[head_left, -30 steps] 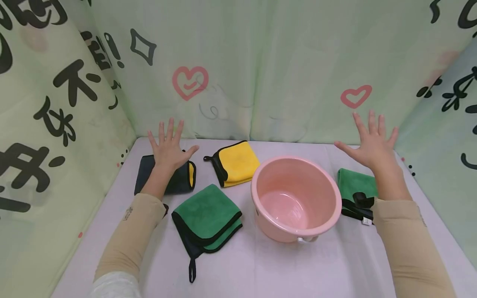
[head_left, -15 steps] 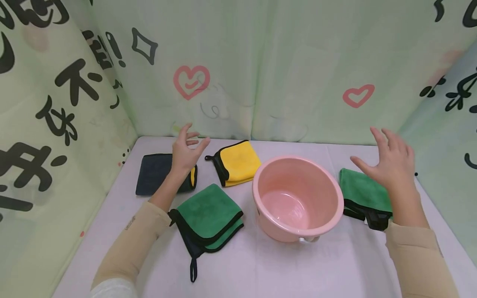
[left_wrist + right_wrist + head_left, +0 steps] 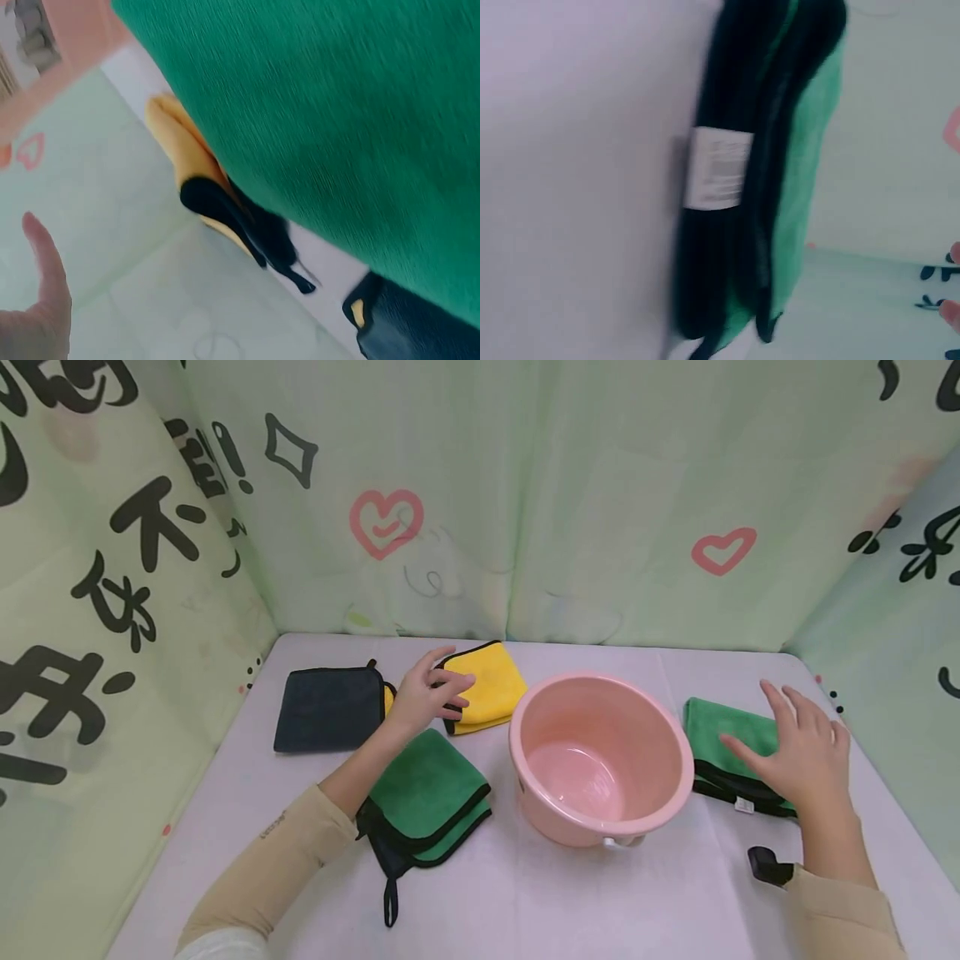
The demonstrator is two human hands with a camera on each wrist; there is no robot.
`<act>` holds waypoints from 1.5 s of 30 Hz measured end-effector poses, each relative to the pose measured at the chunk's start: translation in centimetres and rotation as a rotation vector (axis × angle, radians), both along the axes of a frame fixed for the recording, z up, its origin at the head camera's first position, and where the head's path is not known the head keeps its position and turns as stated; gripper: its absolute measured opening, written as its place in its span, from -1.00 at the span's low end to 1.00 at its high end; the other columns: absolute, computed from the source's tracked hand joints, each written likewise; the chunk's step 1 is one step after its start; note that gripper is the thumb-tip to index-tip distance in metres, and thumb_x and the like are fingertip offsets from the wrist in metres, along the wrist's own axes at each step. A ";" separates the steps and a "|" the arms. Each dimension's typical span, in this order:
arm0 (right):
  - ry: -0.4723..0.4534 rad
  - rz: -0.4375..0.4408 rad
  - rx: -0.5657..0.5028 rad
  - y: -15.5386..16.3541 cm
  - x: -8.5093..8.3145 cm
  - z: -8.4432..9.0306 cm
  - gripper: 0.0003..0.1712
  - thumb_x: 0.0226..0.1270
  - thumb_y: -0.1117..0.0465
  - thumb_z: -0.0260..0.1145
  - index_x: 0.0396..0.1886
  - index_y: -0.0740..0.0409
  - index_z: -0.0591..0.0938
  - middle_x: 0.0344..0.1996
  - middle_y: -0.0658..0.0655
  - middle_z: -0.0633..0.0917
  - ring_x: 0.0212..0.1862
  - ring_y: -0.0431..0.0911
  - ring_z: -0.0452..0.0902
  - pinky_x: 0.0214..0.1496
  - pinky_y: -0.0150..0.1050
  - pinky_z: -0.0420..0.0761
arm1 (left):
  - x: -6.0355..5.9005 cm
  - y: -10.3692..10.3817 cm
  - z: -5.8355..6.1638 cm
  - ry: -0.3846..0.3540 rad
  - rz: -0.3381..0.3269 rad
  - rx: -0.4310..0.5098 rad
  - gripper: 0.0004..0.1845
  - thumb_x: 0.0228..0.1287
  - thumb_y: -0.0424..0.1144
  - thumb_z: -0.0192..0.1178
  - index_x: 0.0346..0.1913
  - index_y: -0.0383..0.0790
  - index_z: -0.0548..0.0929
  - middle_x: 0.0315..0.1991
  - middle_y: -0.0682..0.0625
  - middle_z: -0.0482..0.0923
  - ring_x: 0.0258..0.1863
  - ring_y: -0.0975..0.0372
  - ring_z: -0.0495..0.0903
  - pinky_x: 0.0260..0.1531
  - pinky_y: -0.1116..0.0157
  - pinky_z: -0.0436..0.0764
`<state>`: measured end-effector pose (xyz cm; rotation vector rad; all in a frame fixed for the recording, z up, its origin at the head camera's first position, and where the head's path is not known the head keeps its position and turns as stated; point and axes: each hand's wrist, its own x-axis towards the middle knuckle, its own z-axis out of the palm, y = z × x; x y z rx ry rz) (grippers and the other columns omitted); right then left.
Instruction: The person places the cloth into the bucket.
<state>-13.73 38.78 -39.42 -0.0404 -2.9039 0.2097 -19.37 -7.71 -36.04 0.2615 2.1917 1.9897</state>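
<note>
My left hand [image 3: 427, 696] hovers with relaxed fingers in front of the folded yellow cloth [image 3: 491, 687], holding nothing. Beneath its wrist lies a folded green cloth [image 3: 431, 793] with black edging and a hanging loop; this green pile fills much of the left wrist view. My right hand [image 3: 808, 743], thumb spread from the fingers, is above a second green cloth [image 3: 727, 727] at the right and grips nothing. That cloth's white label [image 3: 718, 168] shows in the right wrist view. Between the hands stands a pink bucket [image 3: 600, 760], its inside bare.
A dark folded cloth [image 3: 330, 710] with a yellow edge lies at the back left. Printed curtains [image 3: 615, 527] enclose the back and sides of the table. A pale lilac cover [image 3: 570, 910] spreads over the tabletop.
Both hands have come down from a raised, spread-fingered pose. The left hand moved right, towards the yellow cloth; the right hand moved right and nearer. Cloths and bucket stay put.
</note>
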 end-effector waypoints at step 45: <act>-0.340 0.022 -0.028 3.8 2.1 -5.8 0.01 0.05 -0.36 0.19 0.35 0.07 0.08 0.09 0.54 0.07 0.02 0.51 0.01 -0.06 0.41 -0.02 | 3.0 4.6 -0.8 -0.248 -0.211 0.027 -0.43 0.11 -0.30 0.27 0.21 -0.15 0.35 -0.26 -0.15 0.54 -0.43 0.04 0.67 -0.45 0.16 0.64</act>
